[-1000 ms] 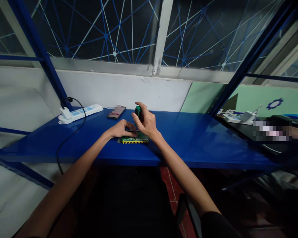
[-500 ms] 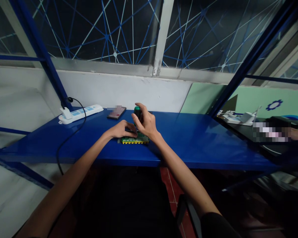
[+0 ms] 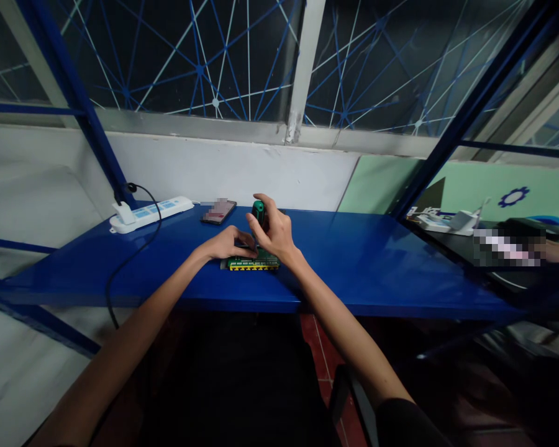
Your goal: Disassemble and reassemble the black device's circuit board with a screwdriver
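Bench: blue metal tabletop (image 3: pixel 363 261) set against a white wall, under a window with a blue and white lattice.
Circuit board: green board (image 3: pixel 254 263) lying flat near the front middle of the tabletop, yellow markings along its near edge.
Left hand (image 3: pixel 226 243): palm down, fingers spread and pressing on the left part of the circuit board.
Right hand (image 3: pixel 274 233): closed round a screwdriver (image 3: pixel 259 212) with a green and black handle, held upright over the board; its tip is hidden, probably touching the board.
Behind: a phone (image 3: pixel 218 210) lies flat, and a white power strip (image 3: pixel 149 212) with a black cable lies further left.
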Tool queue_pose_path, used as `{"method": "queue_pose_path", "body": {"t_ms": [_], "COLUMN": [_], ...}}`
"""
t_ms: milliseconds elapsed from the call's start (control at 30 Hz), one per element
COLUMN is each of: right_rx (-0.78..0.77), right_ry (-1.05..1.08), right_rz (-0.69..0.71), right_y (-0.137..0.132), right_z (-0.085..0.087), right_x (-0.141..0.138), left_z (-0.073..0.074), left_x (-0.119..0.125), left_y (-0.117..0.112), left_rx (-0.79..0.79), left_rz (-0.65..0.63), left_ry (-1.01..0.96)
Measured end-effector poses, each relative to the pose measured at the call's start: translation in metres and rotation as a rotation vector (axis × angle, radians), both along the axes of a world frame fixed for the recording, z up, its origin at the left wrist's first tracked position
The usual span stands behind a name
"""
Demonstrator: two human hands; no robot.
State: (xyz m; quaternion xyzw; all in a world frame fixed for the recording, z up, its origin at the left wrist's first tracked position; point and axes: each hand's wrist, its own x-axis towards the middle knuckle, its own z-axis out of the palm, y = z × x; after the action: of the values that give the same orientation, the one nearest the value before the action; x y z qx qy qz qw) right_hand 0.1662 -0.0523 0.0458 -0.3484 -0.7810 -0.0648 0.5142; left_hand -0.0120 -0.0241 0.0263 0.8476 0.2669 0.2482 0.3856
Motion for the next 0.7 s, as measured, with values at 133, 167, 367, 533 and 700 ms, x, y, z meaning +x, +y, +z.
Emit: {"method": "queue_pose_path", "body": {"t_ms": [133, 167, 367, 533, 700], "right_rx": [0.000, -0.001, 0.001, 0.000, -0.022], "right_ry": [-0.010, -0.013, -0.011, 0.001, 0.001], "right_rz": [-0.004, -0.007, -0.004, 0.006, 0.008], "right_y": [0.0004, 0.0006, 0.0004, 0.0012, 0.0024], "right_z": [0.0002, 0.0002, 0.0003, -0.0013, -0.0024], "right_x": [0.0000, 0.0000, -0.0002, 0.0003, 0.0011], "left_z": [-0.0004, -0.0003, 0.0007, 0.0009, 0.0005], "left_x": [0.0000, 0.0003, 0.0016, 0.0014, 0.0006], "left_y": [0.0002, -0.0001, -0.0018, -0.0020, -0.0015], "left_rx": [0.007, 0.008, 0.026, 0.029, 0.039], "left_rz": [0.004, 0.013, 0.041, 0.038, 0.019], "left_ry": [0.013, 0.017, -0.001, -0.002, 0.004]}}
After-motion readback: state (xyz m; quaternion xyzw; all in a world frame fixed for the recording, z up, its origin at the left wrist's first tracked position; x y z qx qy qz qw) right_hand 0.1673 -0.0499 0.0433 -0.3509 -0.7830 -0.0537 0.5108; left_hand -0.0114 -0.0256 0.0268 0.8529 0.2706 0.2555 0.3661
